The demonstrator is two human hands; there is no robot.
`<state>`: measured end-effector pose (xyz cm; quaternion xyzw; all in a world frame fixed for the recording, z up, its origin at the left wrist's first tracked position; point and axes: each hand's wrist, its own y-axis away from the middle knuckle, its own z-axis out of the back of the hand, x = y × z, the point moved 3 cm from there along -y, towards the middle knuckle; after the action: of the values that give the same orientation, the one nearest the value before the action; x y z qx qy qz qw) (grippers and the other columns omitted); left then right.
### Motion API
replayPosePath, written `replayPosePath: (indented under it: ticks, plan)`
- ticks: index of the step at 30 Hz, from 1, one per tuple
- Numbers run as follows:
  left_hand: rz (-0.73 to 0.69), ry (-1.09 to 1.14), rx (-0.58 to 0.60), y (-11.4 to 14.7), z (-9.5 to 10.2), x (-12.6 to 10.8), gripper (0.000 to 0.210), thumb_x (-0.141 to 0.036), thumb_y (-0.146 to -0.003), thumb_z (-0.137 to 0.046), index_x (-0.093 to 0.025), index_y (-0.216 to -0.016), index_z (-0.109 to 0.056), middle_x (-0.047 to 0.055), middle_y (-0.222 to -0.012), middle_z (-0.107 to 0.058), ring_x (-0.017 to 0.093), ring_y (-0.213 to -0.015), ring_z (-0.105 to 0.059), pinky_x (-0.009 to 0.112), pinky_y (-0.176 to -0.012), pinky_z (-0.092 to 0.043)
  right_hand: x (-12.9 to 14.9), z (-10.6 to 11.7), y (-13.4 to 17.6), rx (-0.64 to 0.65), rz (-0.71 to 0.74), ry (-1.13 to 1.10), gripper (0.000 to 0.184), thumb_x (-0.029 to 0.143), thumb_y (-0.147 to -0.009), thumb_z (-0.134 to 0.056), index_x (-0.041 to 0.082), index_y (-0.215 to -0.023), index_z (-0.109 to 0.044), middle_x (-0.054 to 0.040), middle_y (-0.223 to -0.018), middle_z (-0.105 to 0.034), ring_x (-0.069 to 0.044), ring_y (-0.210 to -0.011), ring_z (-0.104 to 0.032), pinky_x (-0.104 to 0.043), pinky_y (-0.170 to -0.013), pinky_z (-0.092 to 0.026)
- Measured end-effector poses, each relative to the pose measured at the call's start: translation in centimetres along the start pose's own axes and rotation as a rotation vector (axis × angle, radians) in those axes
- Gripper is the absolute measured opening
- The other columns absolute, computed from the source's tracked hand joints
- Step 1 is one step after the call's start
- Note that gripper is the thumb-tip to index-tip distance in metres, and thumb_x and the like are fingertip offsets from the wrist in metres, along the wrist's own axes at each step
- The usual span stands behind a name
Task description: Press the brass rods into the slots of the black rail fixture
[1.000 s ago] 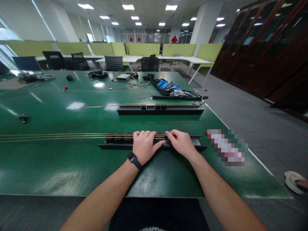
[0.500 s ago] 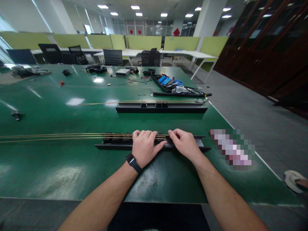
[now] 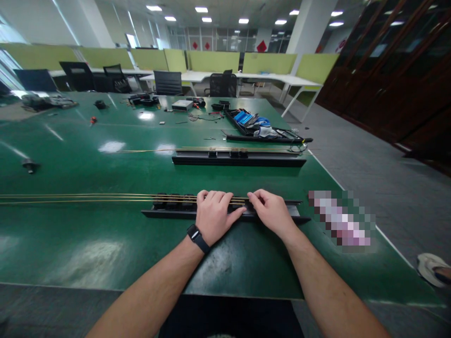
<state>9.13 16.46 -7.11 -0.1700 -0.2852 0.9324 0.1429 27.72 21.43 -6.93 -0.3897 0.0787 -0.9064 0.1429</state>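
Note:
A black channel rail (image 3: 169,214) lies across the green table in front of me. Several small black blocks (image 3: 175,202) sit inside it. Long thin brass-coloured rods (image 3: 88,195) pass over the blocks and run far out to the left; their right ends show between my hands. My left hand (image 3: 217,211) is laid over the rail from the near side, its fingers curled over the rods and its thumb pointing right. To its right, my right hand (image 3: 270,209) pinches with thumb and forefinger at a dark block by the rod ends, mostly hidden by the fingers.
Farther back lies a second black rail (image 3: 239,161) with blocks and thin rods. Behind it are a black tray (image 3: 232,123) with blue items and cables, and a white box (image 3: 182,105). A blurred-out pinkish object (image 3: 338,218) lies right; a foot (image 3: 433,270) shows beyond the table edge.
The whole view has shifted slightly to the right. Both hands keep the same places on the rail, and the rods' left stretch sits marginally higher in view.

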Motion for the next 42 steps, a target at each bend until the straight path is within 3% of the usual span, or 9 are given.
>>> replayPosePath:
  ticks: [14, 34, 42]
  plan:
    - [-0.006, -0.005, 0.018, 0.06, -0.08, -0.01, 0.044, -0.061, -0.095, -0.062, -0.022, -0.113, -0.070, 0.009, -0.106, -0.077, 0.027, -0.104, -0.067, 0.050, -0.099, -0.033, 0.82, -0.69, -0.05, 0.052, 0.023, -0.009, 0.034, 0.048, -0.100, -0.054, 0.025, -0.083, -0.073, 0.0004, -0.081, -0.076, -0.016, -0.074, -0.067, -0.028, -0.071, -0.042]
    - [-0.004, 0.000, 0.017, -0.06, 0.03, -0.18, 0.038, -0.056, -0.095, -0.064, -0.022, -0.113, -0.070, 0.007, -0.107, -0.078, 0.027, -0.105, -0.067, 0.051, -0.099, -0.034, 0.42, -0.72, -0.02, 0.040, 0.048, 0.020, 0.037, 0.048, -0.101, -0.051, 0.024, -0.077, -0.065, -0.0003, -0.080, -0.073, -0.016, -0.071, -0.063, -0.029, -0.070, -0.040]
    - [0.010, 0.011, 0.012, -0.02, 0.08, -0.07, 0.039, -0.055, -0.095, -0.063, -0.022, -0.115, -0.069, 0.007, -0.109, -0.077, 0.027, -0.107, -0.066, 0.051, -0.102, -0.033, 0.20, -0.08, -0.03, -0.009, 0.008, 0.059, 0.040, 0.050, -0.098, -0.052, 0.023, -0.072, -0.064, 0.0006, -0.070, -0.069, -0.015, -0.064, -0.058, -0.029, -0.065, -0.038]
